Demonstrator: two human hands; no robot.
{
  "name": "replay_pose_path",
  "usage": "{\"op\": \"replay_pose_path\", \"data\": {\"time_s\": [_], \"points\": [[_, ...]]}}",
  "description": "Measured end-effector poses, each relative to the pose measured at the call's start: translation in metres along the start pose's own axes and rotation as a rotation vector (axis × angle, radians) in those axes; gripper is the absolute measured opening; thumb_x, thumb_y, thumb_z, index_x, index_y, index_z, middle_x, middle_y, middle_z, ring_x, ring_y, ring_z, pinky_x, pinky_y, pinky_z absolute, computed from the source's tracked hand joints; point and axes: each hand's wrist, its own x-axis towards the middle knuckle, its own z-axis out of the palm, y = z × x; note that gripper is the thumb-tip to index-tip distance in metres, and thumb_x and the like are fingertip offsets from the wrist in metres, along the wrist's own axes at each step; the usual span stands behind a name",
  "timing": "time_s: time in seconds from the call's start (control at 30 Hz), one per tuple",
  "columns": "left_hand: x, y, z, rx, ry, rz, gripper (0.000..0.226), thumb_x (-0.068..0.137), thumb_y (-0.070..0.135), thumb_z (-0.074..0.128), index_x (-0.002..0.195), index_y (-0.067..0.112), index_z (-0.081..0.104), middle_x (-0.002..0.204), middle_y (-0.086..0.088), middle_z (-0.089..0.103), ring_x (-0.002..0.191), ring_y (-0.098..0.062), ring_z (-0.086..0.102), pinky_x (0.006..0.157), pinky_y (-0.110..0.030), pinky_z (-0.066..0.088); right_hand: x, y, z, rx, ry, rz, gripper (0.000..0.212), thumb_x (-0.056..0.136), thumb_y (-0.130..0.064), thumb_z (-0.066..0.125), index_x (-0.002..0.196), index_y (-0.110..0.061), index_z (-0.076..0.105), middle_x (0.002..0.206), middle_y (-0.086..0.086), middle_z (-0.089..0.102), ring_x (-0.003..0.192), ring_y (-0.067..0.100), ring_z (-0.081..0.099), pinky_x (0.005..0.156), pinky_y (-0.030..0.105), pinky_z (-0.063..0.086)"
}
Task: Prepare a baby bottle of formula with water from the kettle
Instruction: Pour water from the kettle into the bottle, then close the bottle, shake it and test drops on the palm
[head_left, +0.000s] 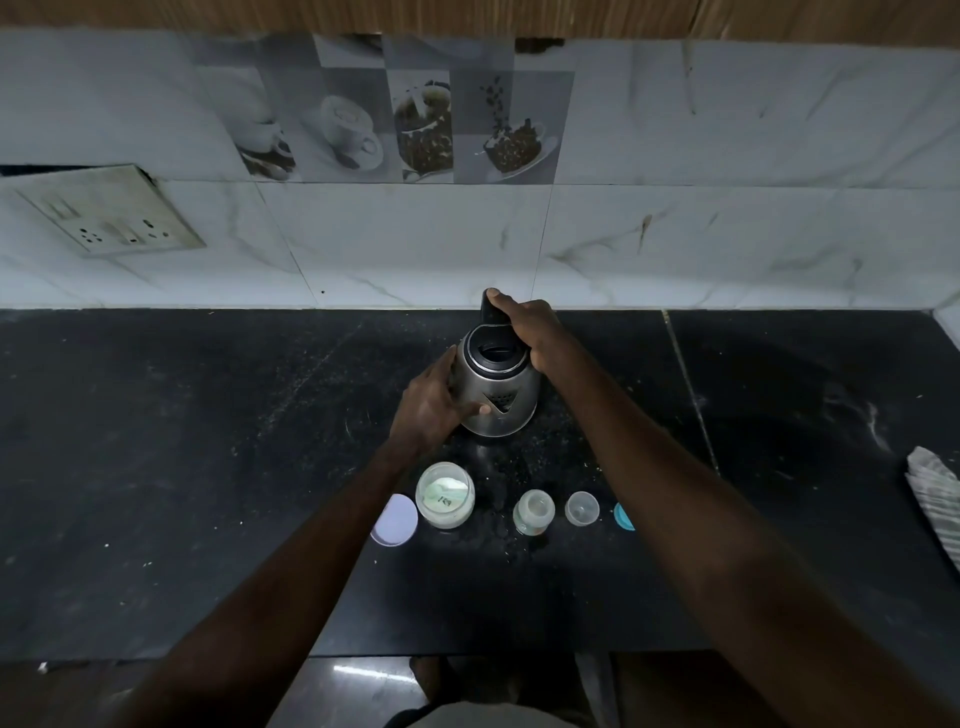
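The kettle (498, 387), rounded brushed steel with a black rim, sits on the dark speckled tabletop (208, 467). The right grip (527, 327) wraps its black handle and the left grip (436, 402) cups its side. Just nearer than the kettle stand the uncapped clear baby bottle (533, 512) and the lidless formula jar (445, 495), pale powder inside. Pouring, scooping and capping seemingly remain.

I see kettle (496, 395) silver steel, black lid and handle. Counter (208, 441) black, pale speckles. Wall (675, 234) white marble, grey veins; picture tiles (415, 124) grey, brown coffee beans. Jar (445, 495) clear, white powder. Lid (396, 519) lilac. Bottle (532, 512), cap (582, 508) clear. Ring (623, 517) blue. Cloth (935, 493) grey-white striped.
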Motion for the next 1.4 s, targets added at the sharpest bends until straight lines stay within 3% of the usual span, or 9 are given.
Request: {"op": "replay_pose_path", "data": {"time_s": [0.2,0.63,0.9,1.0,1.07,1.13,1.2,1.27,1.4], "points": [[0.010,-0.002,-0.005,0.057,-0.065,-0.031,0.106,0.068,0.063,0.085,0.156,0.032,0.034,0.147,0.000,0.060,0.128,-0.021,0.062,0.102,-0.043,0.054,0.008,-0.002,0.001,-0.013,0.017,0.041,0.046,0.088,-0.051,0.077,0.091,-0.006,0.067,0.086,0.011,0.073,0.067,0.020,0.070,0.058,0.026,0.054],[0.010,-0.004,-0.004,0.068,-0.113,-0.038,0.109,0.081,0.053,0.083,0.164,0.023,0.019,0.162,-0.007,0.043,0.142,-0.028,0.050,0.114,-0.046,0.045,0.017,-0.001,0.002,-0.002,0.033,0.076,0.063,0.087,-0.052,0.077,0.117,0.002,0.066,0.101,0.016,0.073,0.075,0.023,0.071,0.061,0.028,0.055],[0.004,-0.002,-0.003,0.005,-0.135,-0.065,0.110,0.086,0.038,0.083,0.166,0.017,0.011,0.168,-0.011,0.031,0.150,-0.030,0.039,0.121,-0.046,0.038,0.007,0.001,-0.003,-0.062,0.022,0.041,0.050,0.093,-0.057,0.068,0.100,-0.007,0.068,0.096,0.010,0.074,0.079,0.021,0.070,0.068,0.028,0.055],[-0.014,0.006,0.004,-0.050,0.001,-0.082,0.105,0.084,0.012,0.079,0.165,0.009,0.012,0.171,-0.012,0.021,0.156,-0.028,0.024,0.126,-0.046,0.028,0.002,0.023,-0.022,-0.059,0.044,-0.039,0.051,0.095,-0.062,0.060,0.101,-0.014,0.078,0.103,0.007,0.079,0.092,0.019,0.074,0.082,0.033,0.056],[-0.037,0.023,0.010,-0.120,0.189,-0.089,0.094,0.083,0.009,0.076,0.161,0.008,0.022,0.166,-0.011,0.031,0.151,-0.024,0.032,0.123,-0.038,0.034,-0.004,0.050,-0.047,-0.131,0.100,-0.117,0.045,0.095,-0.063,0.057,0.098,-0.022,0.077,0.103,0.002,0.078,0.093,0.015,0.072,0.086,0.036,0.055],[-0.061,0.041,0.018,-0.155,0.288,-0.003,0.079,0.079,0.001,0.072,0.150,0.007,0.039,0.148,-0.009,0.048,0.134,-0.022,0.049,0.107,-0.037,0.048,-0.017,0.070,-0.074,-0.311,0.164,-0.154,0.040,0.092,-0.062,0.058,0.088,-0.027,0.077,0.097,0.000,0.078,0.094,0.019,0.072,0.089,0.040,0.056],[-0.084,0.055,0.030,-0.146,0.226,0.116,0.080,0.066,-0.010,0.062,0.142,0.006,0.047,0.138,-0.008,0.053,0.125,-0.025,0.054,0.097,-0.044,0.050,-0.034,0.087,-0.097,-0.574,0.101,-0.182,0.027,0.098,-0.040,0.062,0.085,-0.023,0.079,0.099,0.006,0.077,0.100,0.023,0.071,0.090,0.037,0.052],[-0.101,0.065,0.044,-0.121,0.032,0.160,0.089,0.062,-0.007,0.063,0.146,0.013,0.043,0.146,-0.003,0.049,0.133,-0.021,0.051,0.104,-0.041,0.048,-0.050,0.106,-0.117,-0.824,0.027,-0.169,0.020,0.098,-0.016,0.062,0.103,-0.011,0.081,0.115,0.013,0.076,0.113,0.028,0.068,0.097,0.034,0.047],[-0.117,0.063,0.078,0.024,-0.214,0.202,0.106,0.067,0.001,0.075,0.159,0.017,0.027,0.162,-0.005,0.029,0.150,-0.019,0.029,0.121,-0.023,0.028,-0.080,0.141,-0.152,-0.936,0.015,-0.028,0.031,0.089,-0.002,0.064,0.116,-0.011,0.076,0.120,0.010,0.074,0.114,0.026,0.068,0.096,0.028,0.046]]}}
